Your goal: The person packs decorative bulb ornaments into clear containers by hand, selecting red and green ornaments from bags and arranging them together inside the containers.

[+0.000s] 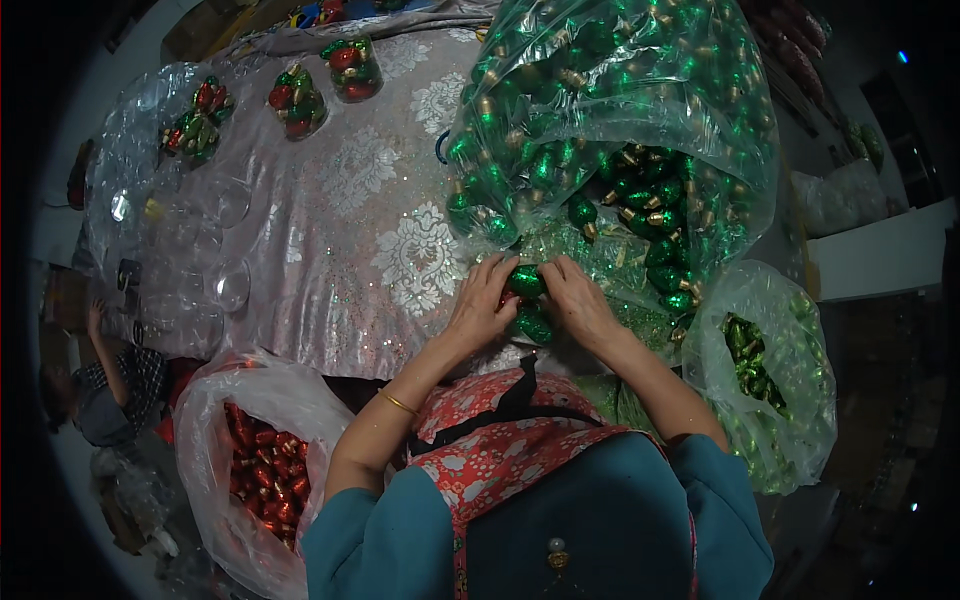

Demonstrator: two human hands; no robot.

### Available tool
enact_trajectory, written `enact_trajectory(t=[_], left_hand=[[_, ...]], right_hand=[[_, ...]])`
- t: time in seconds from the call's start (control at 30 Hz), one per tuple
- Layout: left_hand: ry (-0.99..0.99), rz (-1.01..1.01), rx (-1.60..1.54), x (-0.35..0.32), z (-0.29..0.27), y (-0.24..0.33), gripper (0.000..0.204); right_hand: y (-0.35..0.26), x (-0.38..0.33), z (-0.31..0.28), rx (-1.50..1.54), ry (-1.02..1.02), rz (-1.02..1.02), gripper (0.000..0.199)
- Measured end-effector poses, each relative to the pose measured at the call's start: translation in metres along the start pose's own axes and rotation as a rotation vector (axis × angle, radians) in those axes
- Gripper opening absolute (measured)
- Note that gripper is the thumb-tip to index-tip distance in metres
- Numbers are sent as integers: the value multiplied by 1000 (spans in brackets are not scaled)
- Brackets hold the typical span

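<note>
Landmark: large clear bag of green foil ornaments (620, 130), lying open on the desk (340, 200) at its far right side.
Left hand (482, 305): at the mouth of the large bag, on the near edge; fingers curled round the left side of a green foil ornament (526, 281), gripping it.
Right hand (575, 300): directly opposite, fingers closed on the right side of the same ornament; both hands meet on it.
Held ornament: small, rounded, shiny green; just in front of the large bag's opening, above the desk edge.
Second green ornament (533, 322): just below the held one, between the two wrists; whether either hand touches it, cannot tell.
Desk cover: pale cloth with a silver floral pattern, left of the large bag.
Filled clear tubs (298, 100): red and green pieces inside, far left of the large bag, toward the desk's back edge.
Bag of red foil ornaments (262, 470): well below and left of the large bag, off the desk, beside the left elbow.
Smaller bag of green-gold pieces (770, 370): just below the large bag's right end.
Bracelet (399, 404): thin gold band on the left forearm.
Other person (115, 385): at the far left, well apart from the large bag, one arm raised to the desk edge.
</note>
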State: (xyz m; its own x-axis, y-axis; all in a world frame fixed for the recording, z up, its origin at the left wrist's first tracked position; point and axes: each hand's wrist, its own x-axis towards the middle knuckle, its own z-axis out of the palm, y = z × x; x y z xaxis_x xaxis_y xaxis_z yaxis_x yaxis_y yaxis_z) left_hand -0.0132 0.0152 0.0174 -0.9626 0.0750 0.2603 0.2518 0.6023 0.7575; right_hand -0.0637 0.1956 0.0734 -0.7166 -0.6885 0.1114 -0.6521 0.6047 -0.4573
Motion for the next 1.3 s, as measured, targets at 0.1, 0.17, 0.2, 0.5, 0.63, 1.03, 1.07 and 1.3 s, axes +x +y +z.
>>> enact_trajectory(t=[0.1,0.17,0.2,0.5,0.63,1.03,1.07,1.3], left_hand=[[39,100,81,13,1,7,59],[-137,107,24,22,-3,2,57],[-227,120,-10,31,-1,1,56],[-198,22,-9,23,-9,11,40],[-163,-21,47,20,-7,14,39],[-83,-129,80,15,3,29,38],[-60,-148,98,15,6,27,38],[-10,-79,47,4,1,24,37]], right_hand=[[3,-6,-2,-57,35,21,33],[4,-9,7,-11,91,-4,34],[6,-12,9,35,135,-50,35],[132,-128,-73,40,772,556,10],[225,-253,-98,-212,882,984,14],[365,-361,-32,-536,338,1289,62],[380,-380,-36,-517,292,1268,64],[292,-328,-112,23,352,1364,75]])
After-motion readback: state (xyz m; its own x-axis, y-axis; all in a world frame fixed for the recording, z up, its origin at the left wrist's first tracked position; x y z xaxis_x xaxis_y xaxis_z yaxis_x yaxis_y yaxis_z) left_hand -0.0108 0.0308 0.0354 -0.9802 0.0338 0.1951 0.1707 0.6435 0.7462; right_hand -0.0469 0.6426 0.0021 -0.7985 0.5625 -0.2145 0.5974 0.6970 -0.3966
